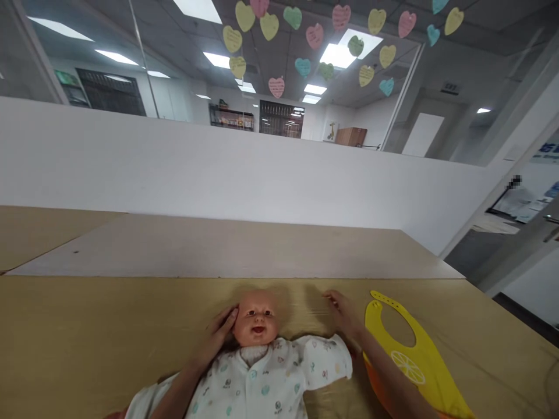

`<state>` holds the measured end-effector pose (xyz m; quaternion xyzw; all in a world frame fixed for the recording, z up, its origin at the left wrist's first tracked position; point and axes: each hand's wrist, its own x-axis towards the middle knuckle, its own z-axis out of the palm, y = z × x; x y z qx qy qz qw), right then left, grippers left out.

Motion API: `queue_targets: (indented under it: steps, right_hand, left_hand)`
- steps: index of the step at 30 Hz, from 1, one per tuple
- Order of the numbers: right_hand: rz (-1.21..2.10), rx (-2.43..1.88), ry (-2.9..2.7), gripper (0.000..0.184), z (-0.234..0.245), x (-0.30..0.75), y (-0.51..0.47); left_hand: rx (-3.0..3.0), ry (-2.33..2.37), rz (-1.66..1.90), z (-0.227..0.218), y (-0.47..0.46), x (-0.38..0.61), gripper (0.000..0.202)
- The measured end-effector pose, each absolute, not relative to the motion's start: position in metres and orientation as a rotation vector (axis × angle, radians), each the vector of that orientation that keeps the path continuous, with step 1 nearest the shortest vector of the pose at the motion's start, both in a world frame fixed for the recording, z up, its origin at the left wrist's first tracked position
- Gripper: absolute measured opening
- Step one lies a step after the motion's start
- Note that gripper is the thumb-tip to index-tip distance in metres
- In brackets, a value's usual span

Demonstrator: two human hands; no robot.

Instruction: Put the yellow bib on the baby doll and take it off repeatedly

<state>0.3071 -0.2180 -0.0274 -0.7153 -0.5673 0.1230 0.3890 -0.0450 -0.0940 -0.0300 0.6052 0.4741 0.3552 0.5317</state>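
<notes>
Baby doll lies face-up on the tan tabletop; left hand cups its head, fingers lightly curved, apparently steadying it. Right hand hangs open, grasping nothing, just beside the yellow silicone bib. White partition lies beyond.

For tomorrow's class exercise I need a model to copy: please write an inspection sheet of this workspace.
surface: tan tabletop, with a paler beige board beyond it.
job's things: baby doll lying face up in a white printed garment; yellow lemon-print bib beside it, over an orange piece.
clutter: nothing seen.
hands: left hand open against the side of the doll's head; right hand open between the doll's head and the bib.
cables: nothing seen.
surroundings: white partition wall; paper hearts hanging above it.
</notes>
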Motion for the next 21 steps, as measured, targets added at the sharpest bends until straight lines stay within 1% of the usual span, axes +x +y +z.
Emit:
queue_targets:
  steps: [4, 6, 8, 10, 13, 21]
  right_hand:
    - [0.581, -1.631, -1.409, 0.059, -0.039, 0.244, -0.202]
    - [0.723, -1.564, -1.401, 0.071, -0.039, 0.219, -0.195]
    - [0.857, -1.508, -1.377, 0.078, -0.036, 0.201, -0.19]
    - [0.931, -1.442, -1.38, 0.076, -0.033, 0.187, -0.186]
    - [0.936, -1.382, -1.417, 0.069, -0.032, 0.176, -0.183]
    - [0.896, -1.382, -1.346, 0.079, -0.034, 0.167, -0.179]
  left_hand:
    - [1.447, 1.097, 0.818, -0.037, -0.091, -0.045, 0.064]
    - [1.458, 1.087, 0.821, -0.039, -0.09, -0.045, 0.065]
    - [1.468, 1.08, 0.82, -0.04, -0.09, -0.045, 0.065]
    - [1.473, 1.06, 0.82, -0.04, -0.09, -0.045, 0.064]
    - [1.466, 1.014, 0.841, -0.04, -0.09, -0.045, 0.065]
    - [1.442, 0.986, 0.902, -0.044, -0.089, -0.043, 0.069]
